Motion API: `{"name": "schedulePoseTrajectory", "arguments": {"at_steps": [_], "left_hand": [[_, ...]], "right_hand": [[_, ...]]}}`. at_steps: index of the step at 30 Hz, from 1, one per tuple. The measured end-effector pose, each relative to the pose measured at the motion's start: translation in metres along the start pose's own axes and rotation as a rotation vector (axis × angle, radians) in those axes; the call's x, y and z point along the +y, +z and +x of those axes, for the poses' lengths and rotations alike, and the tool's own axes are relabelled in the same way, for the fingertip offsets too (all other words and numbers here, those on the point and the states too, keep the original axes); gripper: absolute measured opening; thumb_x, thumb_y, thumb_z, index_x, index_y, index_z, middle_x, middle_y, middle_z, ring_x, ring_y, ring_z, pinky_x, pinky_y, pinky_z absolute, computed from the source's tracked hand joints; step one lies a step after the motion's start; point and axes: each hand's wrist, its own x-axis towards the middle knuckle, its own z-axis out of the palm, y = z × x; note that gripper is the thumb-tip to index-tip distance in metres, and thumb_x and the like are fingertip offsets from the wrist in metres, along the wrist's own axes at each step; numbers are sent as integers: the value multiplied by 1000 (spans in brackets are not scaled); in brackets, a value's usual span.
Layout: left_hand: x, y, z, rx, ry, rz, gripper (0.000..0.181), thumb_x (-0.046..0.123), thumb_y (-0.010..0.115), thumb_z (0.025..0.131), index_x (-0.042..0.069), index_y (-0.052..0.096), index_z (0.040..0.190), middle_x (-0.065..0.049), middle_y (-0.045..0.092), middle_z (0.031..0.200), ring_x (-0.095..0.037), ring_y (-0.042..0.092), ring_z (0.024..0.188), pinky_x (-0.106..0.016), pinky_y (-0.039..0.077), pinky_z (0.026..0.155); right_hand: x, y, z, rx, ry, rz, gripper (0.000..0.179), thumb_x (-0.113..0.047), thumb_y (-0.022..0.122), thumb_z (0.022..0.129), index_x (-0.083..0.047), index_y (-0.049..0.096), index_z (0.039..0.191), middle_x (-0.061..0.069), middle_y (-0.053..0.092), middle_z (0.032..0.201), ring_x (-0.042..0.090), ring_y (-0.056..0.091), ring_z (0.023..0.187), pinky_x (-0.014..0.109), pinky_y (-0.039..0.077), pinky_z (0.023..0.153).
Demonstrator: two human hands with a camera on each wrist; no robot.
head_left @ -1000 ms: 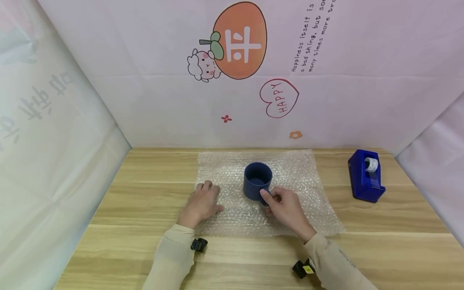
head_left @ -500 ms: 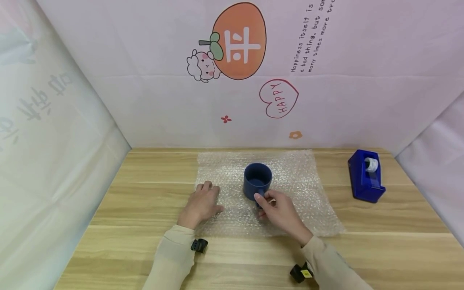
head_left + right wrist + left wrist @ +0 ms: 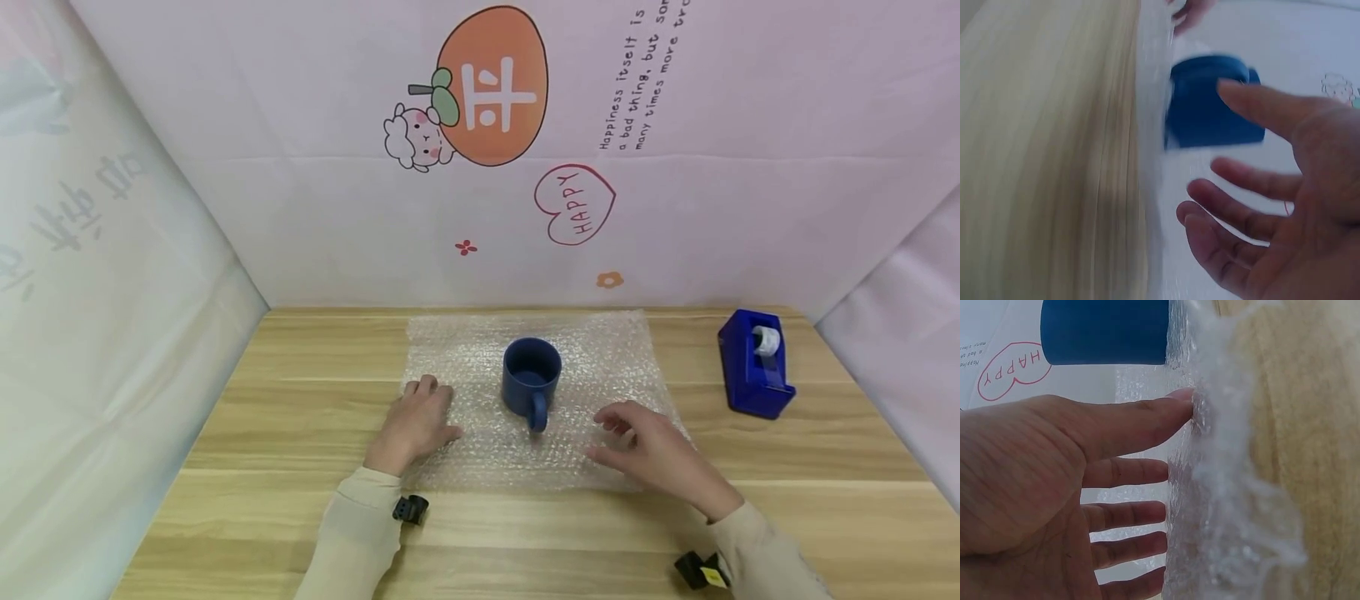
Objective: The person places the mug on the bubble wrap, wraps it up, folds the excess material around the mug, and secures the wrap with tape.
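A dark blue mug [image 3: 529,379] stands upright on a sheet of bubble wrap [image 3: 480,450], its handle [image 3: 537,412] pointing toward the person. On the sheet's left edge rests my left hand [image 3: 416,422], fingers spread and fingertips pressing the wrap, as the left wrist view also shows beside the mug [image 3: 1105,331]. My right hand [image 3: 652,446] hovers over the right part of the sheet, apart from the mug, with loosely bent fingers and nothing between them. In the right wrist view the mug [image 3: 1210,109] appears past the thumb, slightly blurred.
A blue tape dispenser [image 3: 756,367] with a roll of clear tape stands at the right of the wooden table [image 3: 300,400]. White printed cloth [image 3: 337,225] hangs behind the table and along both sides.
The right hand first turned the mug so its handle swung toward the person, then let go and moved right. The left hand has stayed on the bubble wrap.
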Motion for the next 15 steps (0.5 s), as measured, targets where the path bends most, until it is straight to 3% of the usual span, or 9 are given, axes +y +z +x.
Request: {"name": "schedulePoseTrajectory", "arguments": {"at_steps": [7, 12, 15], "left_hand": [[-1, 0, -1, 5, 1, -2, 57, 34, 80, 88, 3, 62, 132, -22, 50, 140, -44, 45, 130, -59, 45, 102], [-1, 1, 0, 5, -1, -8, 58, 35, 80, 88, 3, 62, 133, -22, 50, 140, -44, 45, 130, -60, 44, 103], [-1, 1, 0, 9, -4, -14, 55, 34, 80, 88, 3, 63, 130, -22, 51, 138, -44, 45, 130, -61, 44, 103]], "right_hand": [[20, -18, -20, -70, -93, -241, 64, -46, 93, 68, -13, 70, 118, 2, 63, 114, 28, 56, 107, 53, 50, 90], [33, -27, -35, -123, -78, -288, 70, -37, 97, 60, -18, 68, 121, 6, 59, 122, 34, 52, 116, 62, 44, 95], [40, -30, -42, -115, -82, -297, 67, -25, 97, 60, -20, 68, 120, 7, 58, 124, 37, 50, 118, 65, 41, 94]]}}
